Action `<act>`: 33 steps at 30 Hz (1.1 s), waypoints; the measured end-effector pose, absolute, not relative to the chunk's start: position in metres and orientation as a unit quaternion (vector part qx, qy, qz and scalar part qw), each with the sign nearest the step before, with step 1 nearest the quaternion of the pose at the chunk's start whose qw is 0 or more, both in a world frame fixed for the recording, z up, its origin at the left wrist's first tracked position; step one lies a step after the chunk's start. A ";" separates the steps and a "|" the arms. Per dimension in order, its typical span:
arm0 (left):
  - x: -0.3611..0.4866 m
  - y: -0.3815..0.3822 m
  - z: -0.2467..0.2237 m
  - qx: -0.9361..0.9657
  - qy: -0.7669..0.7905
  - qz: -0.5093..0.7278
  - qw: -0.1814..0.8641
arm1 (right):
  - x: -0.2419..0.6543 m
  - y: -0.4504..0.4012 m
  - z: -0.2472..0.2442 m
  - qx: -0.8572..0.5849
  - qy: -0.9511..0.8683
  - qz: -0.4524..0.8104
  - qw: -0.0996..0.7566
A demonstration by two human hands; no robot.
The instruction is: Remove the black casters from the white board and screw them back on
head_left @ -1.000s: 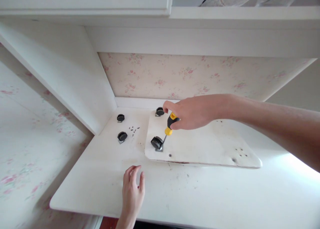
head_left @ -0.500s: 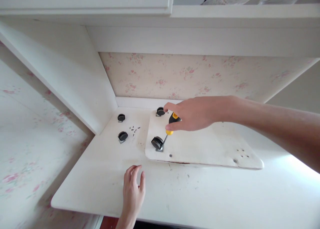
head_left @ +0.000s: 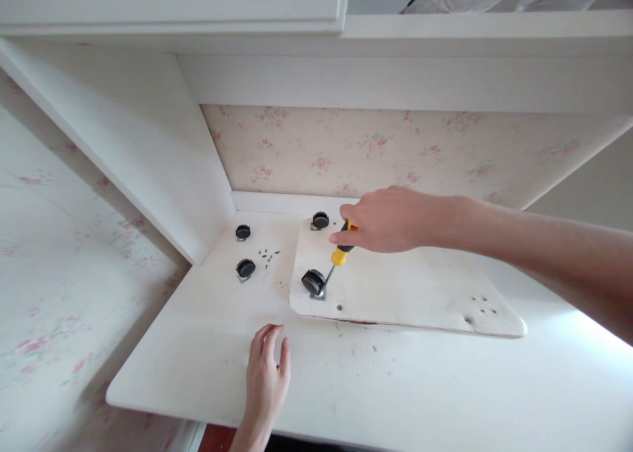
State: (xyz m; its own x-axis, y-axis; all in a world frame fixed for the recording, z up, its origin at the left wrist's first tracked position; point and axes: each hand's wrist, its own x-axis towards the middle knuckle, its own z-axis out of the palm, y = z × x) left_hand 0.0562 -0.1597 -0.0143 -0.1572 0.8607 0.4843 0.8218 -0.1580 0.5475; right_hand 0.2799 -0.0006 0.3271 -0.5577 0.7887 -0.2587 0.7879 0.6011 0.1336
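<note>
My right hand [head_left: 383, 220] grips the black and yellow handle of a screwdriver [head_left: 339, 256]. The screwdriver slants down to the left, its tip at the metal plate of a black caster wheel [head_left: 313, 281]. That caster stands on the front left corner of a white board [head_left: 395, 287]. Another caster [head_left: 320, 220] is at the board's back left corner. Bare screw holes show at the board's right end. My left hand [head_left: 268, 373] rests near the desk's front, fingers curved and apart, holding nothing.
Two loose casters, one behind [head_left: 242, 232] and one in front [head_left: 245, 268], lie left of the board on the white desk [head_left: 198, 360]. Several small dark screws [head_left: 268, 256] are scattered beside them. A white side panel [head_left: 128, 136] and an overhead cabinet [head_left: 173, 4] frame the space.
My right hand has risen slightly and turned on the screwdriver handle, whose lower yellow part shows more now. The left hand keeps its pose. The whole view has shifted slightly.
</note>
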 end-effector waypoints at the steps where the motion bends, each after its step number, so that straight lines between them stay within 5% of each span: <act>1: 0.056 -0.160 -0.014 0.649 0.648 0.398 0.024 | 0.280 -0.001 0.328 0.439 0.885 -0.026 0.151; 4: 0.056 -0.160 -0.014 0.646 0.650 0.400 0.024 | 0.281 -0.003 0.331 0.395 0.897 -0.116 0.161; 8: 0.057 -0.161 -0.014 0.644 0.654 0.396 0.032 | 0.280 -0.004 0.332 0.428 0.888 -0.007 0.166; 13: 0.057 -0.163 -0.012 0.632 0.660 0.403 0.045 | 0.278 -0.004 0.332 0.402 0.899 -0.081 0.155; 17: 0.058 -0.163 -0.010 0.632 0.660 0.404 0.049 | 0.278 -0.002 0.330 0.444 0.881 0.020 0.163; 21: 0.058 -0.163 -0.009 0.632 0.660 0.403 0.046 | 0.281 0.000 0.328 0.400 0.901 -0.083 0.150; 26: 0.059 -0.163 -0.009 0.630 0.662 0.403 0.048 | 0.283 0.001 0.324 0.437 0.886 0.024 0.152; 30: 0.059 -0.164 -0.008 0.626 0.665 0.404 0.051 | 0.285 0.002 0.323 0.406 0.898 -0.085 0.144; 33: 0.059 -0.163 -0.007 0.627 0.663 0.406 0.057 | 0.285 0.001 0.323 0.408 0.899 -0.051 0.153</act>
State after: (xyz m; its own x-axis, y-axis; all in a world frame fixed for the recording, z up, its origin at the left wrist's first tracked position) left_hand 0.0588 -0.1634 -0.0069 -0.2081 0.8773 0.4324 0.7843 -0.1145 0.6097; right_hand 0.2854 0.0009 0.3228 -0.6206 0.7177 -0.3159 0.7488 0.6620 0.0330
